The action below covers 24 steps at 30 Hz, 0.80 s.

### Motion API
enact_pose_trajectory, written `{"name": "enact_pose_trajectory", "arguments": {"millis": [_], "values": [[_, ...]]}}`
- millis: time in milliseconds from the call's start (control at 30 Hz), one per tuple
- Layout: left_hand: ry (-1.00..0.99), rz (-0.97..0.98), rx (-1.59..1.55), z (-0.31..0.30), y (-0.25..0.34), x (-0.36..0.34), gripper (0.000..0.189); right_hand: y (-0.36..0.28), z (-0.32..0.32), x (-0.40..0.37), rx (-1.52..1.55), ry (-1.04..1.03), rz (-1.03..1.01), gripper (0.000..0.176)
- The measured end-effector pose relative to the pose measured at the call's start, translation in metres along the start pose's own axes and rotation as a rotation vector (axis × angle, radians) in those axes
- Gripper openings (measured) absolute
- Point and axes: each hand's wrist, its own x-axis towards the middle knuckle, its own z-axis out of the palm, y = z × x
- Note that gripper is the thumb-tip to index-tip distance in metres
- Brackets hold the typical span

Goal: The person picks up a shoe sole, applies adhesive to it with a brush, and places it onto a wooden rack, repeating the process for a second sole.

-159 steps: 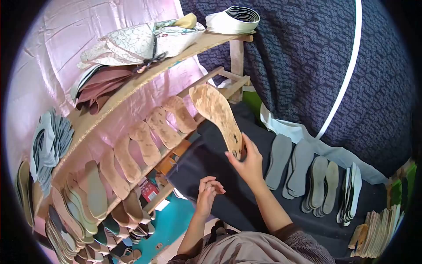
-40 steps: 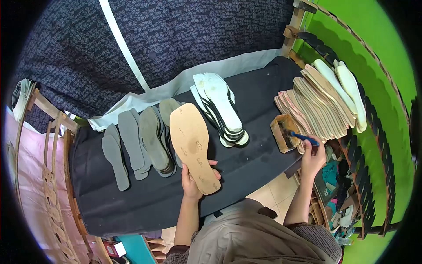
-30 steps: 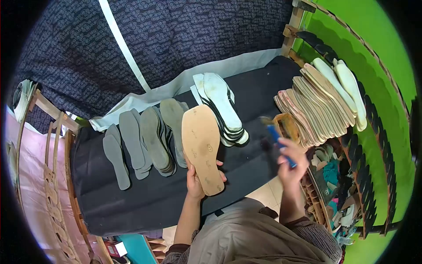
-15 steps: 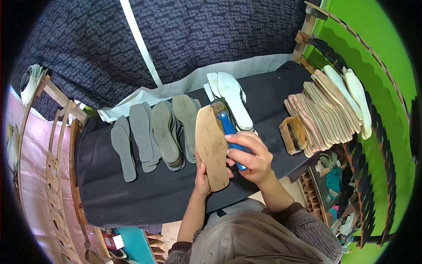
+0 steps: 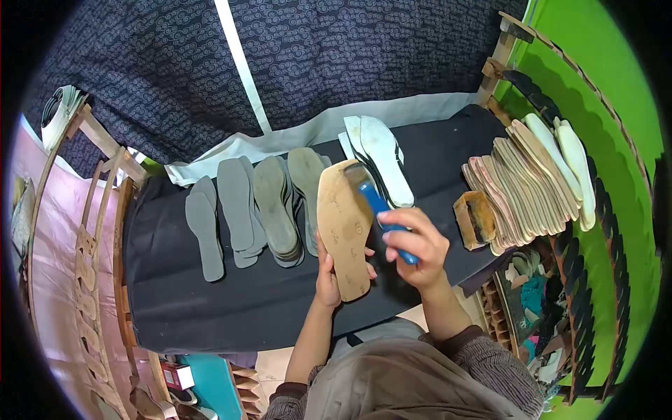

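Observation:
A tan shoe insole (image 5: 343,224) with pen marks on its face is held up over the black-covered table. My left hand (image 5: 327,278) is wrapped round its lower part, thumb at the left edge and fingertips showing at the right. In my right hand (image 5: 420,248) is a brush with a blue handle (image 5: 376,200). Its dark, blurred head lies at the insole's upper right edge. Behind the insole lie piles of grey insoles (image 5: 275,206) and several white insoles (image 5: 381,157).
On the right, a long stack of tan insoles (image 5: 521,185) stands beside a small open box (image 5: 474,220) with a brown-stained inside. Wooden racks (image 5: 84,280) flank the table (image 5: 210,315). Scraps fill a shelf (image 5: 535,301) below right.
The brush has shifted slightly right and tilted, its head still by the insole's upper edge. Both hands keep their hold, and the whole view has moved a little.

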Motion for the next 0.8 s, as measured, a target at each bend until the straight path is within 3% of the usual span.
{"name": "enact_pose_trajectory", "arguments": {"millis": [67,133,267,333,367,400,533,600,633,667,767,800], "values": [[0.008,-0.01,-0.026,-0.004,-0.005,0.001,0.06,0.001,0.0,-0.002,-0.043,-0.014,0.012,0.024],[0.065,-0.022,0.068,0.001,0.004,0.0,0.059,-0.002,0.0,-0.004,0.19,-0.218,-0.076,0.026],[0.026,-0.027,0.007,0.001,0.002,-0.002,0.058,-0.002,-0.002,-0.003,-0.043,0.006,0.021,0.024],[-0.001,-0.012,0.006,0.003,0.002,-0.001,0.056,-0.007,-0.004,-0.003,0.058,-0.077,0.003,0.022],[0.136,0.007,0.107,0.007,0.003,-0.002,0.057,-0.01,-0.003,-0.003,0.137,-0.144,-0.043,0.021],[0.136,0.007,0.106,0.007,0.004,-0.002,0.057,-0.012,-0.001,-0.003,0.217,-0.21,-0.089,0.021],[0.004,0.01,0.096,0.003,0.008,-0.001,0.062,-0.012,0.0,-0.003,0.012,-0.019,0.04,0.019],[0.022,0.017,0.093,0.003,0.009,-0.002,0.061,-0.011,-0.001,-0.002,0.107,-0.14,-0.046,0.017],[0.235,0.085,0.127,0.001,0.0,0.0,0.06,-0.012,0.0,-0.006,0.212,-0.226,-0.065,0.017],[0.238,0.085,0.127,-0.001,-0.001,-0.001,0.06,-0.014,0.0,-0.009,0.315,-0.311,-0.081,0.017],[0.179,0.052,0.088,-0.015,0.0,-0.003,0.06,-0.015,-0.001,-0.007,0.159,-0.114,-0.005,0.015],[-0.104,-0.014,-0.087,-0.035,-0.008,-0.001,0.061,-0.014,-0.001,-0.007,0.023,-0.046,0.008,0.016]]}}
